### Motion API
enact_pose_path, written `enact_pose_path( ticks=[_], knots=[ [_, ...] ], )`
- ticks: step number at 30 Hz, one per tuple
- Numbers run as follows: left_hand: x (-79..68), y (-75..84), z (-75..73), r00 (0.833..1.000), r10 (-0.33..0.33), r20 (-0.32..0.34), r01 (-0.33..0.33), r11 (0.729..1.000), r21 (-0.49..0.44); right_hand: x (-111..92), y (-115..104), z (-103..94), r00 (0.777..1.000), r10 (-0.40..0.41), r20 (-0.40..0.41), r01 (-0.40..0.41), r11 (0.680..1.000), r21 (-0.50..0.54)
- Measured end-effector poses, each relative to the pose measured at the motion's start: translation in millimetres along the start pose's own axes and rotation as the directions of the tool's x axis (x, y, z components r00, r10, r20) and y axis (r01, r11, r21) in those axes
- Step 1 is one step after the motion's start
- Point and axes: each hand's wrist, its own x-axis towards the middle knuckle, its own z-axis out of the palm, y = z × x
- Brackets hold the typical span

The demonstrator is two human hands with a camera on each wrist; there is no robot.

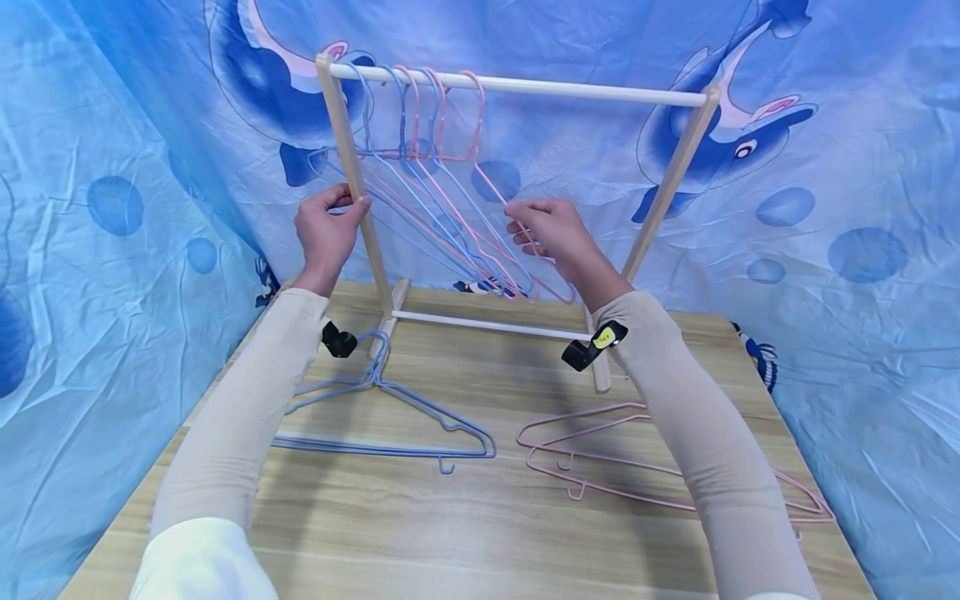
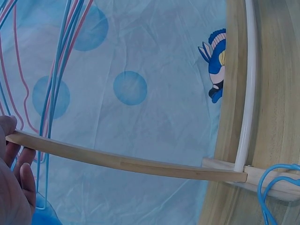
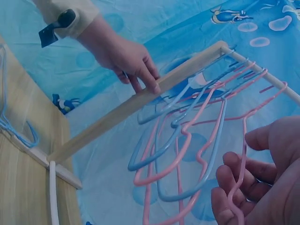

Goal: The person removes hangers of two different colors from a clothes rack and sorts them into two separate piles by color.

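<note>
My left hand [image 1: 327, 229] grips the left wooden post [image 1: 376, 267] of a small rack, thumb in front and fingers behind. With thumb and curled fingers, my right hand [image 1: 551, 233] holds one arm of a pink clothes hanger [image 3: 244, 140], whose hook sits on the white top rail [image 1: 570, 88]. This hanger is the rightmost of several on the rail. To its left, blue and pink hangers hang close together, a blue hanger [image 1: 403, 117] among them, crowding the rail's left end and overlapping one another below.
On the wooden table [image 1: 450, 533] lie blue hangers [image 1: 360, 448] at the left front of the rack. Pink hangers [image 1: 645, 497] lie at the right, partly under my right forearm. A right post [image 1: 667, 187] holds the rail's other end. Blue patterned cloth [image 1: 862, 167] surrounds the table.
</note>
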Motion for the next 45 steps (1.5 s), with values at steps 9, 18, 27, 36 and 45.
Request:
enact_pose_path(
  ticks=[9,18,27,36,45],
  knots=[
    [0.5,-0.6,2.8,1.0,0.009,0.0,-0.009,1.0,-0.008,-2,-2,-2.1,0.993,-0.068,-0.099,0.065,0.997,-0.03],
    [0.0,-0.1,4.5,1.0,0.008,0.005,-0.008,1.0,-0.004,-12,-13,-15.5,0.985,-0.103,-0.142,0.093,0.993,-0.079],
    [-0.9,2.8,1.6,1.0,0.006,0.005,-0.006,1.0,-0.013,-34,-13,-41.7,0.963,-0.195,-0.185,0.179,0.979,-0.098],
    [0.1,1.7,-0.2,1.0,-0.007,0.0,0.007,1.0,-0.012,-58,9,-68.2,0.925,-0.306,-0.225,0.255,0.94,-0.227],
    [1.3,0.4,1.6,1.0,0.005,-0.014,-0.005,1.0,-0.004,-84,44,-99.5,0.915,-0.315,-0.251,0.217,0.911,-0.349]
  ],
)
